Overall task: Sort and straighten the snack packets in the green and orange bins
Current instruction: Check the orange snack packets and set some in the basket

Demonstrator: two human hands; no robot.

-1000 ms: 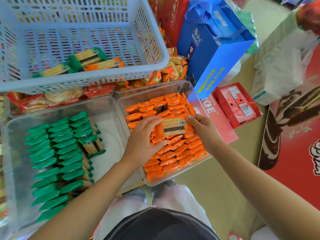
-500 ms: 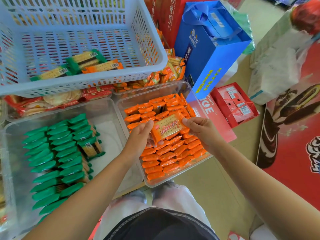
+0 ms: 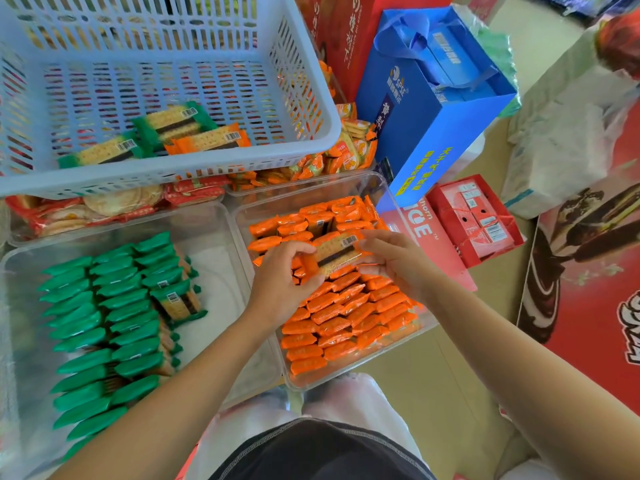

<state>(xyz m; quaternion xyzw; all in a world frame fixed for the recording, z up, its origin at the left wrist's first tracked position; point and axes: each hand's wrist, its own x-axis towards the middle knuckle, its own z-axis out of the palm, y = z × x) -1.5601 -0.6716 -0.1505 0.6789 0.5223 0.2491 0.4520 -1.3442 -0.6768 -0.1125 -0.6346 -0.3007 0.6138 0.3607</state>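
Orange packet [image 3: 334,254] sits barcode-up above the orange bin [image 3: 298,197], left hand [image 3: 282,289] and right hand [image 3: 396,263] fingers pinching its ends

Both hands were on one orange packet [image 3: 334,254]: the left hand [image 3: 280,289] pinched its left end and the right hand [image 3: 394,265] gripped its right end, barcode side up, just over the orange packets [image 3: 346,317] packed in the orange bin [image 3: 298,384]. Beside it, the green bin [image 3: 221,271] held green packets [image 3: 104,323] in rows on edge, with one flat packet [image 3: 178,301] lying on top. Behind them, a basket [image 3: 173,168] carried three loose packets, two green and one orange. A blue bag [image 3: 433,109] and a red box [image 3: 478,216] stood right of the bins
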